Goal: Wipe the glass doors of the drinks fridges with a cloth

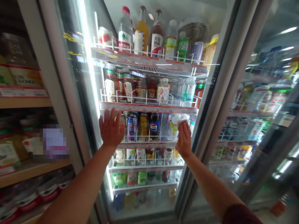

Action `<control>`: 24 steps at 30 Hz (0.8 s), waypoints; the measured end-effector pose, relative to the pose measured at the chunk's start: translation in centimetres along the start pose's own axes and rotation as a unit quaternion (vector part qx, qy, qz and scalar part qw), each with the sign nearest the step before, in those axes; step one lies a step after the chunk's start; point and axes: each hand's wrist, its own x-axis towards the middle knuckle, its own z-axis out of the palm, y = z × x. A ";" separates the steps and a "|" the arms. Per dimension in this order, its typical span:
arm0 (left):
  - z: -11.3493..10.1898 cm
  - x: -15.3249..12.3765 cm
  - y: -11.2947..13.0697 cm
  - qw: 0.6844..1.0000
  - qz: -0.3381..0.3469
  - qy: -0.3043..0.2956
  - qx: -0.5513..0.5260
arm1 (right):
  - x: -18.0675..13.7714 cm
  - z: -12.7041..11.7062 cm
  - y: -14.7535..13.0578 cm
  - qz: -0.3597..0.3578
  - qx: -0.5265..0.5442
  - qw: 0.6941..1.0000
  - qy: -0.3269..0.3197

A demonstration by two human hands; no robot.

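Observation:
My left hand (111,129) is open, fingers spread and pressed flat against the glass door (77,93) of a lit drinks cooler, in front of the third shelf. My right hand (184,140) is closed on a crumpled white cloth (180,119) and holds it against the same glass, near the door's right frame (210,105). Behind the glass between my hands stand a blue can (132,127) and a Pepsi bottle (154,124). Wire shelves above and below hold several bottles and cans.
Wooden shelves (25,102) with jars and packets stand at the left, close to my left arm. A second glass-door cooler (254,124) full of drinks stands at the right. The floor shows at the bottom right.

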 end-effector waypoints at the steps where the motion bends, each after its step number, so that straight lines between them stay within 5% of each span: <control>1: 0.0 0.0 0.0 1.000 -0.010 -0.006 -0.014 | -1.9 0.0 -0.9 -0.080 0.018 0.994 -0.070; 4: -0.1 0.1 0.1 0.999 -0.026 -0.011 -0.036 | -3.3 -0.6 -0.9 -0.201 0.042 0.960 -0.189; 9: 0.1 0.0 0.0 1.000 0.002 -0.003 0.013 | 4.0 -0.7 3.9 0.033 -0.007 0.999 0.034; 11: 0.1 0.0 0.1 1.000 0.007 -0.001 0.018 | 3.8 -0.2 3.8 0.087 -0.011 0.993 0.078; 13: 0.0 0.0 0.1 1.000 0.006 0.000 0.010 | 0.4 0.3 2.1 0.058 -0.013 0.997 0.049; 15: -0.1 0.1 0.2 1.000 0.004 0.002 0.005 | -4.8 0.2 -0.2 -0.045 -0.007 0.998 -0.034; 19: 0.0 0.1 0.3 1.000 0.009 0.002 0.016 | -10.0 -1.1 -1.3 -0.259 0.048 0.936 -0.233; 21: 0.0 0.0 0.3 1.000 0.016 0.005 0.027 | -8.1 -1.3 0.0 -0.237 0.041 0.941 -0.239; 24: 0.1 -0.1 0.3 0.999 0.018 0.005 0.038 | -3.8 -0.6 1.3 -0.102 -0.007 0.986 -0.132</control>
